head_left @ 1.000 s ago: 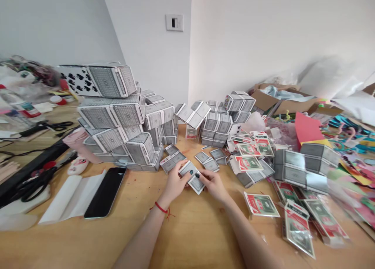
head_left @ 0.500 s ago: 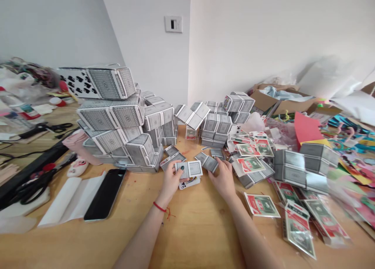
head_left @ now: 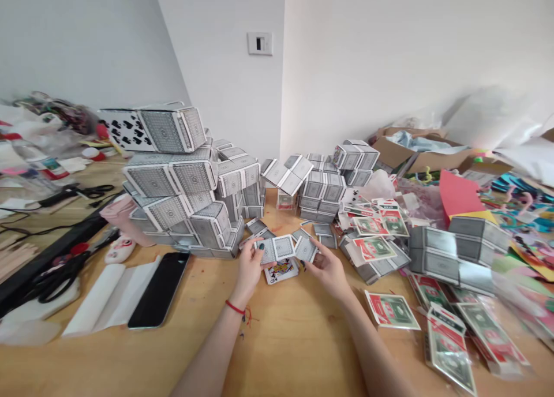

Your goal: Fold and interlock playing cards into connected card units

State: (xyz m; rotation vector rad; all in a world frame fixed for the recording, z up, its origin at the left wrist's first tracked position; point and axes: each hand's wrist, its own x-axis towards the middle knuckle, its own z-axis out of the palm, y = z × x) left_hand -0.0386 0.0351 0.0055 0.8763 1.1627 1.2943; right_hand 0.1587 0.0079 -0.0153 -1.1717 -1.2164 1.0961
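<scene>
My left hand [head_left: 251,265] grips a folded grey-backed playing card piece [head_left: 277,248] just above the wooden table [head_left: 285,339]. My right hand [head_left: 328,267] pinches a second folded grey card [head_left: 305,249] right beside it, the two pieces nearly touching. Under them a face-up court card [head_left: 281,270] lies flat on the table. Several more folded card pieces [head_left: 259,227] lie just beyond my hands.
A tall stack of card-built blocks [head_left: 177,183] rises at the left, and smaller card blocks [head_left: 322,183] stand behind. A black phone [head_left: 159,289] and white paper [head_left: 104,298] lie left. Red-and-green card packs [head_left: 392,309] and coloured paper [head_left: 459,192] crowd the right.
My right hand reached out to the loose pieces, took a folded card and brought it back beside the piece in my left hand. A face-up card now lies on the table.
</scene>
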